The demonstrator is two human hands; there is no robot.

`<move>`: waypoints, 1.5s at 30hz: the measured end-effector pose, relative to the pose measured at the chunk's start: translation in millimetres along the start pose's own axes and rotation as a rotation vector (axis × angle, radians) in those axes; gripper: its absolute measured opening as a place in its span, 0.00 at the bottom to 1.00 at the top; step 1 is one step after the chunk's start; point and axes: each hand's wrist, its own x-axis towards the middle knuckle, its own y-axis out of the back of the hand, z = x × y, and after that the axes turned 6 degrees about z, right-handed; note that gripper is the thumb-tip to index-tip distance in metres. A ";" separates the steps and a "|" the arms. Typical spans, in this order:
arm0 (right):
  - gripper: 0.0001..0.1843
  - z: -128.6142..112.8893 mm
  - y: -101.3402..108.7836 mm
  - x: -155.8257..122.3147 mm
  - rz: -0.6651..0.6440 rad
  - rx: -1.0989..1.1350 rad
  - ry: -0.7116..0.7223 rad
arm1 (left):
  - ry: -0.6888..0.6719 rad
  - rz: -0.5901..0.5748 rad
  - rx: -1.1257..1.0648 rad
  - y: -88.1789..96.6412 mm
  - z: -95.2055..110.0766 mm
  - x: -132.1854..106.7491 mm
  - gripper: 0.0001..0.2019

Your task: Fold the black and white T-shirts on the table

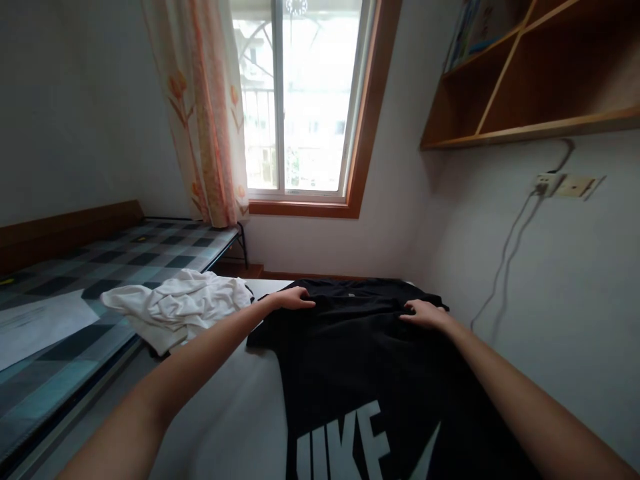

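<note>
On the white table (pixel 235 407), our black shirt (pixel 355 367) looks mostly spread out, with creases left near its top, where our left hand (pixel 294 299) and right hand (pixel 427 313) touch it, fingers bent, but whether they pinch we can't tell.

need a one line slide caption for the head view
Left hand and right hand on a black shirt spread over a white table, white cloth heaped at left.

a black shirt (pixel 350 363) with pale letters (pixel 334 447), a white cloth (pixel 190 300), a mattress (pixel 133 257) with checks of grey-blue and black, a cream curtain (pixel 207 113) with orange flowers (pixel 177 87), a reddish-brown window frame (pixel 374 113), a shelf (pixel 560 87) of brown colour
</note>
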 end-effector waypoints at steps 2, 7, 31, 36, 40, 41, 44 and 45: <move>0.26 -7.3 -3.0 11.3 -0.028 0.015 -0.001 | 0.054 0.008 0.074 -5.2 -3.9 17.0 0.17; 0.26 -11.0 -7.0 31.1 -0.020 0.074 -0.115 | 0.190 0.048 -0.146 -16.9 -12.2 42.1 0.16; 0.16 -2.7 26.1 42.0 0.488 0.447 0.100 | -0.116 -0.007 -0.574 30.7 6.0 52.6 0.20; 0.17 -11.4 78.1 54.2 1.002 0.444 0.069 | -0.438 0.226 -0.352 62.5 28.9 83.8 0.17; 0.18 -37.5 41.7 75.3 0.921 0.151 -0.089 | -0.288 0.419 0.039 33.9 7.2 124.7 0.19; 0.19 -41.6 22.6 79.6 0.831 0.062 -0.115 | -0.222 0.390 0.090 23.8 -2.8 130.5 0.21; 0.24 -43.9 -35.4 86.9 0.525 -0.068 -0.171 | -0.109 0.308 0.118 3.0 -34.1 133.8 0.28; 0.24 -42.2 -50.2 87.7 0.480 -0.049 -0.211 | -0.079 0.293 0.117 1.2 -43.1 131.3 0.30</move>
